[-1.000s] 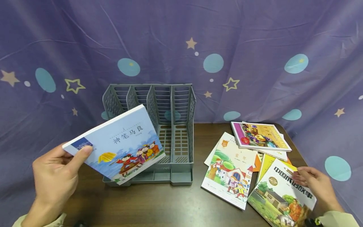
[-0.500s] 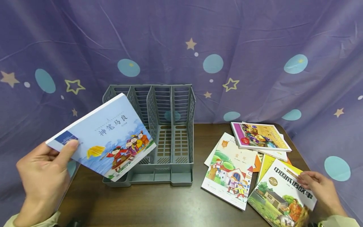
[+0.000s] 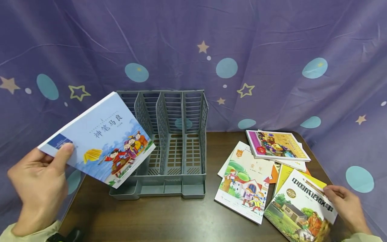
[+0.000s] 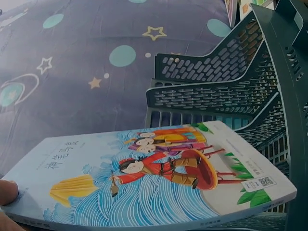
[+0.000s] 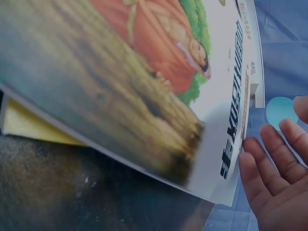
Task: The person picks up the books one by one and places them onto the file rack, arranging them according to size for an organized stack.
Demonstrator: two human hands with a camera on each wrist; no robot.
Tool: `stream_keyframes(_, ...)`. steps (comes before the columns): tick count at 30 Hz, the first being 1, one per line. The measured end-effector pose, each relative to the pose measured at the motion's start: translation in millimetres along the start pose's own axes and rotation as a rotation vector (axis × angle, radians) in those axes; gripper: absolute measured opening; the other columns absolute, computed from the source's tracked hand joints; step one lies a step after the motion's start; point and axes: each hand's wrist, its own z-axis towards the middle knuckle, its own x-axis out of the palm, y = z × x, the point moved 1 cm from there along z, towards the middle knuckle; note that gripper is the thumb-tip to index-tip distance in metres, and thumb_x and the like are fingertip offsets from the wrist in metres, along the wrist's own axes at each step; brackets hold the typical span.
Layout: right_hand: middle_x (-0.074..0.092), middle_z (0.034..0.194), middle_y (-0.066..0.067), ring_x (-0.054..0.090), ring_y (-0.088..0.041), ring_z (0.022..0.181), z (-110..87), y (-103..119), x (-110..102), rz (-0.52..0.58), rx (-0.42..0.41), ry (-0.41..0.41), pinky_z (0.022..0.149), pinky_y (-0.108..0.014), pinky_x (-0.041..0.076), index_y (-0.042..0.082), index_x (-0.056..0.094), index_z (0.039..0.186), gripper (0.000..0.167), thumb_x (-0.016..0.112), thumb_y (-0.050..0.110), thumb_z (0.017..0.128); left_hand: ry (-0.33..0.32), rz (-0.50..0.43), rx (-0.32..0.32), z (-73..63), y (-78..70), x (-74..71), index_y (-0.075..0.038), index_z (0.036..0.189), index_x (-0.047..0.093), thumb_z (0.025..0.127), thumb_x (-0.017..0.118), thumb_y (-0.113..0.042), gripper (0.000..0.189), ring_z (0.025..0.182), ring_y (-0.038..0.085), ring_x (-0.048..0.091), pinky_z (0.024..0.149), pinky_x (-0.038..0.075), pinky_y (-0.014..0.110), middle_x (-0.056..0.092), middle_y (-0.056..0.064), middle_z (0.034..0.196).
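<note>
My left hand [image 3: 39, 181] grips a blue picture book [image 3: 121, 134] by its left end, thumb on the cover and fingers behind. The book is raised and tilted, and it overlaps the left part of a grey file rack [image 3: 195, 178] in the head view. The left wrist view shows the cover, with a figure in red, facing up beside the rack dividers [image 4: 207, 96]. At the far right, my right hand [image 3: 347, 205] is by the edge of a white book [image 3: 302, 208] with a farmhouse picture. Its fingertips [image 5: 250, 144] meet that edge, fingers loosely extended and thumb apart.
Under the white book lies a yellow book [image 3: 282, 174]. To its left is a book with children on the cover [image 3: 242, 188], and behind, a purple-and-gold book [image 3: 278, 144] tops another. The brown table [image 3: 169, 218] meets a purple star-patterned curtain [image 3: 257, 40].
The left hand has carried the blue book left and slightly up, uncovering more of the rack. The right hand has shifted slightly right along the white book's edge.
</note>
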Motion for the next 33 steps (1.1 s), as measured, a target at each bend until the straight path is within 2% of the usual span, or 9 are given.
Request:
stream_keyframes(6,0.058,0.078,0.024,0.049,0.013,0.069,-2.0,2,-1,-0.088,0.009,-0.018,0.056,-0.017,0.043,-0.007,0.063,0.108,0.042,0.058,0.033,0.095,-0.022,0.024,0.032,7.8,5.4,-6.5,0.029,0.094,0.058,0.070,0.070,0.023,0.028,0.066,0.021,0.068,0.059,0.054,0.022,0.070,0.022,0.079)
stream_keyframes(12,0.059,0.079,0.022,0.047,0.014,0.069,-3.6,-1,-2,-0.101,0.026,-0.019,0.056,-0.019,0.043,-0.007,0.061,0.111,0.046,0.061,0.036,0.093,-0.074,0.083,0.035,12.0,10.5,-11.5,0.028,0.094,0.060,0.070,0.071,0.021,0.028,0.065,0.019,0.068,0.057,0.053,0.020,0.071,0.020,0.079)
stream_keyframes(14,0.062,0.080,0.017,0.047,0.014,0.069,-4.0,-3,-2,-0.112,0.035,-0.024,0.056,-0.020,0.043,-0.006,0.061,0.112,0.048,0.062,0.037,0.092,-0.098,0.123,0.026,12.8,12.1,-12.7,0.026,0.095,0.061,0.071,0.071,0.020,0.026,0.065,0.018,0.068,0.057,0.053,0.020,0.071,0.019,0.079)
stream_keyframes(21,0.067,0.097,-0.018,0.045,0.009,0.065,-1.6,-7,-1,-0.157,0.140,-0.027,0.052,-0.024,0.044,-0.007,0.058,0.117,0.056,0.060,0.043,0.091,-0.159,0.288,0.021,15.6,18.1,-17.7,0.019,0.096,0.067,0.073,0.072,0.015,0.024,0.065,0.013,0.067,0.057,0.052,0.017,0.072,0.013,0.080)
stream_keyframes(24,0.065,0.101,-0.023,0.049,0.003,0.065,-1.9,-8,1,-0.159,0.167,-0.011,0.051,-0.025,0.046,-0.008,0.055,0.119,0.056,0.059,0.040,0.092,-0.168,0.313,0.020,17.4,20.7,-19.4,0.017,0.096,0.068,0.074,0.072,0.015,0.023,0.066,0.013,0.068,0.058,0.052,0.016,0.073,0.012,0.081)
stream_keyframes(26,0.063,0.105,-0.026,0.052,-0.003,0.068,-2.4,-9,2,-0.165,0.184,-0.003,0.053,-0.027,0.046,-0.009,0.053,0.122,0.058,0.059,0.041,0.092,-0.174,0.282,0.009,19.1,21.9,-19.8,0.017,0.097,0.067,0.073,0.071,0.016,0.024,0.067,0.015,0.068,0.058,0.052,0.017,0.072,0.013,0.082)
stream_keyframes(30,0.056,0.115,-0.032,0.060,-0.024,0.079,-3.0,-10,5,-0.197,0.206,0.005,0.060,-0.033,0.046,-0.010,0.048,0.126,0.065,0.058,0.044,0.091,-0.181,0.237,-0.006,22.2,22.6,-19.8,0.018,0.097,0.067,0.073,0.069,0.019,0.024,0.068,0.017,0.068,0.059,0.052,0.019,0.072,0.015,0.082)
stream_keyframes(33,0.051,0.119,-0.036,0.057,-0.039,0.093,-2.5,-11,5,-0.211,0.214,0.012,0.067,-0.041,0.046,-0.012,0.045,0.127,0.069,0.058,0.046,0.091,-0.185,0.246,-0.003,22.8,22.1,-20.2,0.017,0.097,0.067,0.073,0.069,0.019,0.024,0.067,0.017,0.068,0.058,0.052,0.019,0.072,0.015,0.082)
